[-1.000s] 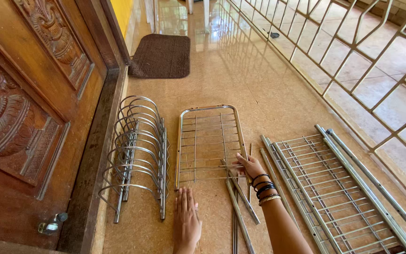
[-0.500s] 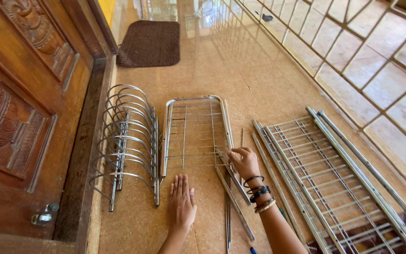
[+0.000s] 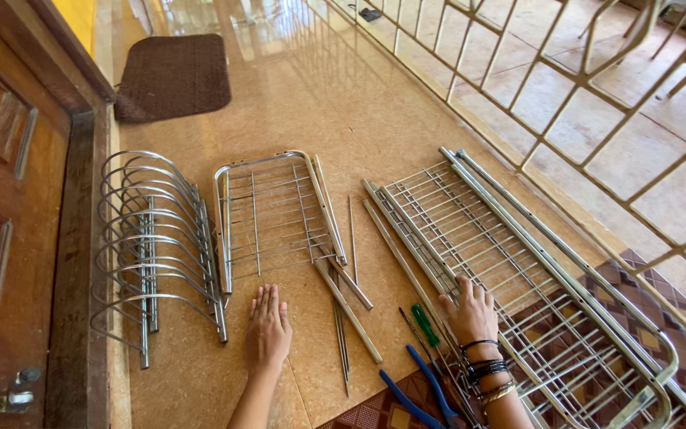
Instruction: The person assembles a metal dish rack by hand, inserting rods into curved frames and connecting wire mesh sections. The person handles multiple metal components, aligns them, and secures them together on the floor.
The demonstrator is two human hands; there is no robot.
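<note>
Right hand (image 3: 470,311) shifted onto wire rack (image 3: 518,262), grip seemingly loose, left hand (image 3: 268,330) flat.

Green screwdriver (image 3: 425,324), blue pliers (image 3: 414,389)

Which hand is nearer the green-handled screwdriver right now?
Right. The right hand rests just beside the green-handled screwdriver, on the large rack's edge; the left hand lies flat on the floor, farther off.

Shiny chrome-look metal wire forms the curved rack (image 3: 156,246), small shelf (image 3: 271,210) and large grid (image 3: 510,270), lying on a glossy polished stone floor (image 3: 343,103) beside a carved, varnished wooden door (image 3: 9,206) and a rough brown mat (image 3: 172,75).
</note>
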